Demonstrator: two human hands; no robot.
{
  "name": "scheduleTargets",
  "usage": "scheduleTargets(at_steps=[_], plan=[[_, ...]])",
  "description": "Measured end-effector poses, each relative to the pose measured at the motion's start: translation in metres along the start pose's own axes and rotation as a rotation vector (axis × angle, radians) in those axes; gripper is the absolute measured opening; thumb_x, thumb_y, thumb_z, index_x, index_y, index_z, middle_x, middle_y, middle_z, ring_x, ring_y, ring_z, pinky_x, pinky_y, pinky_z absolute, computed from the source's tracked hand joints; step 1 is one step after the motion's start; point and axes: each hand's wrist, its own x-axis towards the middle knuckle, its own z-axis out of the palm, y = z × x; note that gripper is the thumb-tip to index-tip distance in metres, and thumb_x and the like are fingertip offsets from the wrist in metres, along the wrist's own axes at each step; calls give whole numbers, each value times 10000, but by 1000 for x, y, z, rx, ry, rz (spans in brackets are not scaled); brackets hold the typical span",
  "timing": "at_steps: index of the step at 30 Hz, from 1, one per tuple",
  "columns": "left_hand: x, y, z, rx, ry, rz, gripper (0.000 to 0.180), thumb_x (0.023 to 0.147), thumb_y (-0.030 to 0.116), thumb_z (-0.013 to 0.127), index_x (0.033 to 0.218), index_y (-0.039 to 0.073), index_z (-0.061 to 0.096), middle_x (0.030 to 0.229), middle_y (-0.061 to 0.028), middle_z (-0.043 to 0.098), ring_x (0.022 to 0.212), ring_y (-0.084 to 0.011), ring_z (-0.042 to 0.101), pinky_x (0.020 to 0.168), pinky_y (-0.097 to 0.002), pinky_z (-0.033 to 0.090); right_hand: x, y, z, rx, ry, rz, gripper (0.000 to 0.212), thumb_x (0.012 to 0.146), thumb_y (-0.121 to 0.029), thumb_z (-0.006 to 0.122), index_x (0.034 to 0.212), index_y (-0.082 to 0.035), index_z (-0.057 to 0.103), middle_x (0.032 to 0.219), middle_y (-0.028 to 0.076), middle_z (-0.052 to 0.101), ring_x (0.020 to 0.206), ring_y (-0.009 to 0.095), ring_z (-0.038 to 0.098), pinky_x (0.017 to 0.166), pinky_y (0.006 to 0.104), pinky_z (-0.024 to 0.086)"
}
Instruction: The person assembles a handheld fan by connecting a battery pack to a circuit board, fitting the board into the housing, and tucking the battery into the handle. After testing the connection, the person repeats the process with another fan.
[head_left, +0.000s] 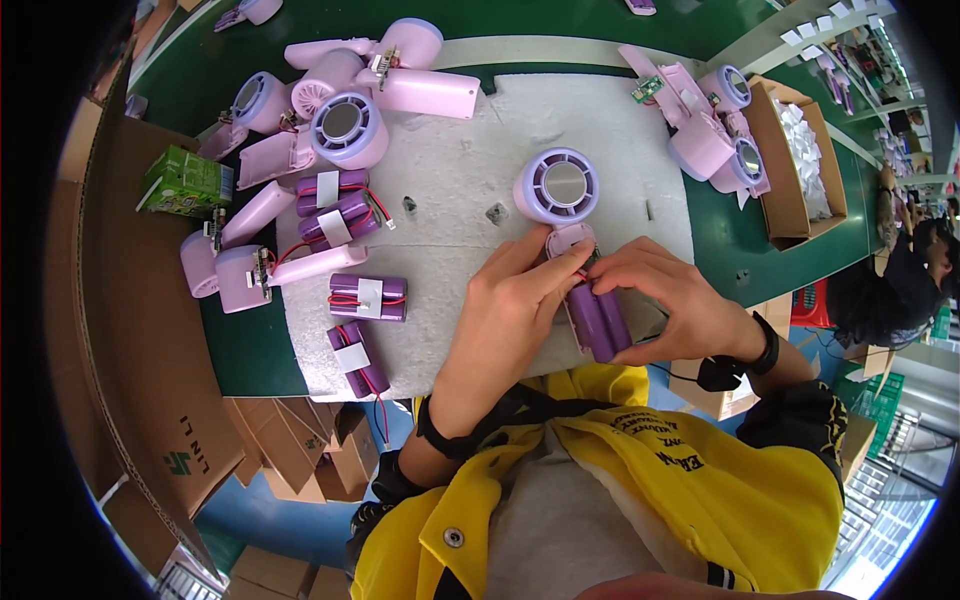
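Pretty bright, even light from overhead, so shadows on the white mat (450,190) are soft and faint. Centre is sharp enough. Heavy fisheye bend near the rim, black vignette in the corners, and the far right edge looks washed out and slightly blurry.

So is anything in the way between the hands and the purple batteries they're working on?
No. Both the left hand and the right hand already touch the battery pack, which lies in the open pink fan handle on the white mat. Nothing visible sits between them.
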Motion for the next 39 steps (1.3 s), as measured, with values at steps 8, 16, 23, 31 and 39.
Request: scheduleTargets(at_steps=[8, 16, 23, 31, 39], plan=[[0, -2, -4, 33, -38, 32, 418, 797, 0, 721, 1199, 110, 692, 1087, -148, 658, 853, -315, 640, 722, -378, 518, -7, -9, 10, -102, 70, -22, 617, 610, -122, 902, 1149, -16, 621, 1239, 167, 595, 1087, 348, 584, 896, 406, 526], [0, -2, -8, 64, -90, 62, 409, 817, -17, 693, 1211, 94, 680, 1109, -162, 638, 865, -331, 628, 745, -390, 509, -11, -10, 6, -228, 58, -108, 543, 615, -111, 884, 1081, 5, 630, 1333, 214, 556, 1019, 378, 635, 841, 412, 557], [2, -1, -8, 9, -86, 56, 388, 826, -23, 678, 1198, 84, 683, 1101, -167, 635, 861, -337, 625, 745, -395, 507, -10, -10, 5, -301, 44, -151, 411, 651, -120, 865, 930, -6, 585, 1331, 258, 536, 972, 371, 649, 759, 392, 589], [2, -3, -7, -4, -67, 72, 379, 812, -2, 698, 1182, 84, 693, 1088, -171, 656, 848, -328, 635, 732, -385, 512, -6, -8, -2, -284, -8, -155, 392, 668, -103, 873, 888, -22, 559, 1306, 272, 529, 975, 355, 649, 771, 390, 600], [4, 3, -13, -45, -82, 27, 503, 690, 103, 827, 1177, 103, 703, 1134, -171, 663, 876, -332, 656, 762, -376, 537, 0, -23, 2, -173, 32, 79, 515, 623, -39, 884, 1026, -30, 563, 1279, 215, 480, 1025, 325, 627, 806, 375, 597]])
